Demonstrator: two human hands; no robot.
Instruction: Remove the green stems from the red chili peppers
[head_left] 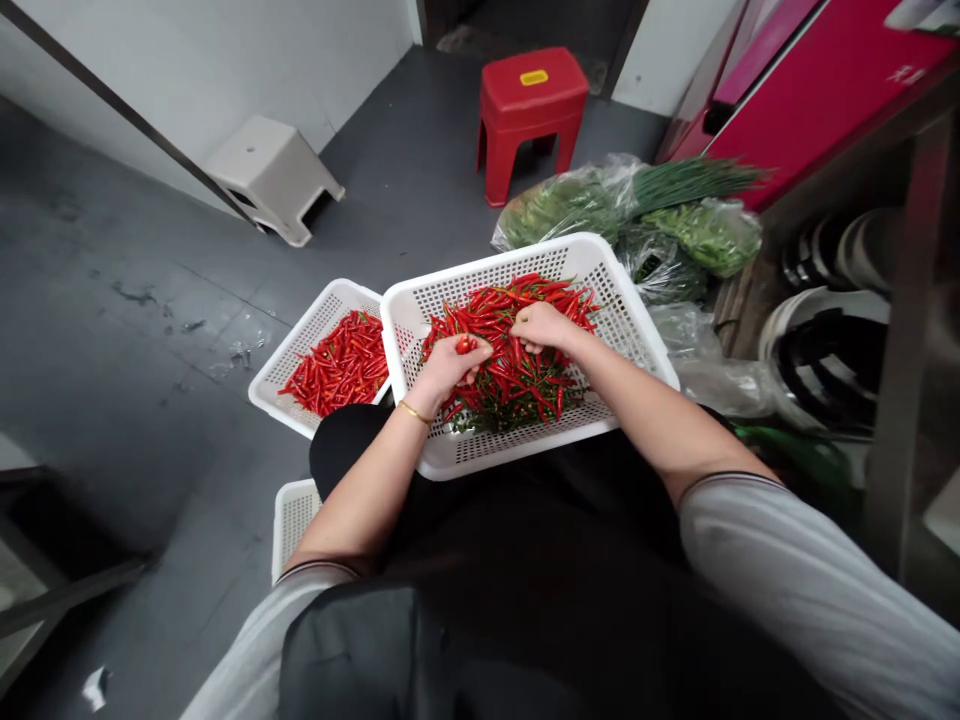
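Note:
A white perforated basket (637,330) rests on my lap, filled with red chili peppers (517,380) that still carry green stems. My left hand (448,365) is closed around a few red chilies above the pile's left side. A gold bracelet circles that wrist. My right hand (544,326) presses down into the pile near the basket's middle, its fingers curled among the chilies. A second white basket (296,345) stands on the floor to the left and holds red chilies (341,365) without visible stems.
A third white basket (292,515) peeks out by my left knee. Bags of green vegetables (645,215) lie behind the lap basket. A red stool (531,105) and a beige stool (271,175) stand on the grey floor. Shelving with bowls (840,340) is at right.

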